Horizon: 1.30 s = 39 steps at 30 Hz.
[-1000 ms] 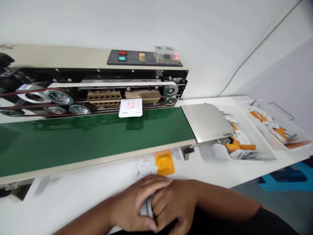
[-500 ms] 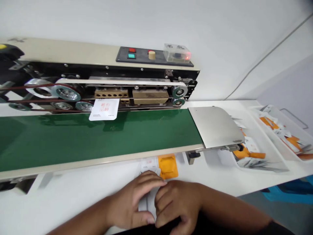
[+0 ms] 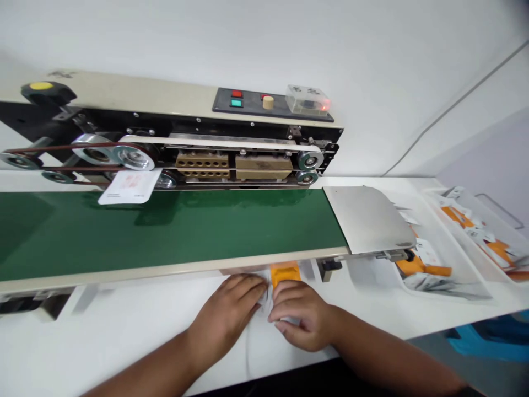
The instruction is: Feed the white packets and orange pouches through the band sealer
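Left hand [image 3: 225, 314] and right hand [image 3: 300, 317] curled closed, both gripping a white paper sachet [image 3: 265, 300] between them — on a white table [image 3: 103, 342], an orange packet [image 3: 284, 274] just beyond, under the edge of a green conveyor belt [image 3: 165, 237].

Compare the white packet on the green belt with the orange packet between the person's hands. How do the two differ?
The white packet lies on the green belt, while the orange packet sits on the white table, just below the belt's front edge. The white packet shows red print, while the orange packet shows an orange patch and is mostly hidden. Nothing touches the white packet, but the left hand and right hand are at the orange packet. Both look flat.
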Motion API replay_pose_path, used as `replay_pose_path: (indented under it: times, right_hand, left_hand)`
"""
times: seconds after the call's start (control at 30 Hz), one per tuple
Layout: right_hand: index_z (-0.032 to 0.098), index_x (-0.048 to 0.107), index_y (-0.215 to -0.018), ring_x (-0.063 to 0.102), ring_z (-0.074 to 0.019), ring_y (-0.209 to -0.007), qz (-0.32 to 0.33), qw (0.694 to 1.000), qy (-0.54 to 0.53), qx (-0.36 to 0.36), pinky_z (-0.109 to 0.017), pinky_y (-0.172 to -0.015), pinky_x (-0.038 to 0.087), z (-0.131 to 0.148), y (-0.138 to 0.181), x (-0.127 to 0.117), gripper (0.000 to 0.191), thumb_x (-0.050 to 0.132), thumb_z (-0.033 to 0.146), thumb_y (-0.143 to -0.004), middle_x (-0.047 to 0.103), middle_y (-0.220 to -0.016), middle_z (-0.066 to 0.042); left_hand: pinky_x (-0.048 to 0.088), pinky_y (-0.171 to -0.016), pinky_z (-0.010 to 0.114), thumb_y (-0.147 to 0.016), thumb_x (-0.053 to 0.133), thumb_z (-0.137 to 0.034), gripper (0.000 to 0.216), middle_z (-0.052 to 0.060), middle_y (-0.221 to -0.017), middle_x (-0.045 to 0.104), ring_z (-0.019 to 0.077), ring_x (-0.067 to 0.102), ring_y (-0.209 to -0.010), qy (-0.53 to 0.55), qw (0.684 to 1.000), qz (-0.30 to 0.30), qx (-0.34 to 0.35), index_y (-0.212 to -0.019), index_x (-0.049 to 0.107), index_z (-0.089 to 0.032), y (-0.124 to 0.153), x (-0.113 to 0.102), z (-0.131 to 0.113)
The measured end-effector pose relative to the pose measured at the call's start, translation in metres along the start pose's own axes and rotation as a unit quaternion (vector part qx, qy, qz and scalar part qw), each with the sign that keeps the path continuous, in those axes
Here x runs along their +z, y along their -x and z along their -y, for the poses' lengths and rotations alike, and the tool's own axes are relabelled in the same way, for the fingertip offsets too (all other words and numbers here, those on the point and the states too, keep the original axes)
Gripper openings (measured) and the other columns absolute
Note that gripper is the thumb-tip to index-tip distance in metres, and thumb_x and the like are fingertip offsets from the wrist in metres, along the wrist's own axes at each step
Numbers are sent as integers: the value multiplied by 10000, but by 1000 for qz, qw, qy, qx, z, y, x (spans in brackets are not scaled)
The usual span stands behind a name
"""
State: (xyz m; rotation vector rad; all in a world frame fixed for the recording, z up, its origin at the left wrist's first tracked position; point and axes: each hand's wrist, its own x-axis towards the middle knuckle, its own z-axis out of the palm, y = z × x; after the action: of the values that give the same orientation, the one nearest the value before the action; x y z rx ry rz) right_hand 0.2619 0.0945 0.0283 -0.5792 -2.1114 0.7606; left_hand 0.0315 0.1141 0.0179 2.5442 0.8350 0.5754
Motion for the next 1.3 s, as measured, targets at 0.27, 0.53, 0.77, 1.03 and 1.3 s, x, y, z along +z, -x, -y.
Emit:
replay_pose_path:
  times: [0.27, 0.53, 0.77, 1.03, 1.3]
  right_hand:
    - [199, 648, -1109, 620, -181, -768, -58, 997, 9, 57, -318, -703, 538, 1, 4, 0, 210, 565, 251, -923, 675, -859, -63]
    - [194, 676, -1044, 638, -167, -794, -64, 993, 62, 74, -294, -722, 532, -5, 7, 5, 193, 541, 330, -1021, 680, -891, -66]
    - [190, 718, -966, 605, -121, -603, -42, 989, 75, 121, -231, -600, 443, 5, 8, -9, 291, 549, 419, -1023, 691, -704, -4]
    - [213, 744, -987, 675, -122, -695, 83, 971, 113, 195, -227, -648, 453, 33, -6, -50, 224, 596, 380, -1010, 760, -809, 5]
    - [208, 740, -938, 652, -138, -643, -88, 959, 263, 56, -245, -635, 477, 35, -13, -39, 225, 593, 359, -1017, 728, -734, -12]
  left_hand:
    - [583, -887, 413, -1013, 483, -97, 428, 112, -1128, 748, 261, 667, -1024, -45, 980, -138, 136, -1423, 579, -174, 12, -25, 2]
    - [543, -625, 298, -989, 478, -75, 487, 55, -851, 716, 180, 623, -686, 47, 981, -136, 133, -1463, 513, -183, 10, -23, -9]
    - [523, -601, 219, -992, 581, -197, 126, 4, -804, 725, 136, 669, -637, 91, 986, -138, 33, -1092, 654, -222, 3, -26, -11]
    - [540, -611, 215, -973, 632, -260, 224, -8, -794, 737, 134, 686, -651, 191, 975, -108, 27, -1195, 615, -233, 6, -23, -16]
    - [454, -548, 199, -1011, 537, -309, 209, -5, -665, 686, 124, 621, -588, 292, 948, -75, -100, -911, 667, -180, 1, -25, -19]
